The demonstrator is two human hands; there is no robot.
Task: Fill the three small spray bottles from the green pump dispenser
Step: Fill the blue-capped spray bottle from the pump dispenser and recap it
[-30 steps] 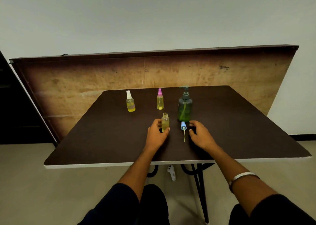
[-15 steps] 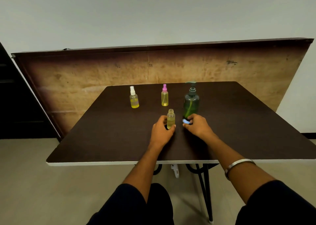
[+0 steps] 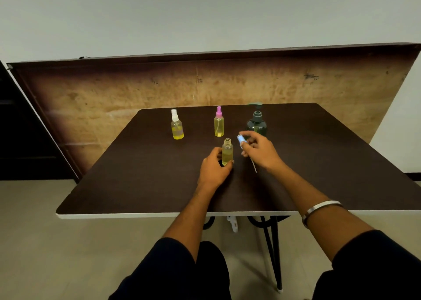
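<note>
An uncapped small bottle (image 3: 227, 151) with yellow liquid stands upright on the dark table (image 3: 136, 174), and my left hand (image 3: 213, 168) grips its lower part. My right hand (image 3: 259, 150) pinches the blue spray cap (image 3: 240, 138), lifted off the table just right of the bottle's mouth, its thin tube (image 3: 254, 166) hanging below the hand. The green pump dispenser (image 3: 257, 122) stands right behind my right hand. Further back stand a white-capped spray bottle (image 3: 176, 124) and a pink-capped spray bottle (image 3: 219, 122), both holding yellow liquid.
A large wooden board (image 3: 227, 83) leans against the wall behind the table. The table's white front edge (image 3: 136, 215) runs above my knees. A dark doorway (image 3: 20, 129) lies at the left.
My right hand picked the blue spray cap up from the table and raised it beside the open bottle's mouth. My left hand kept its hold on the bottle.
</note>
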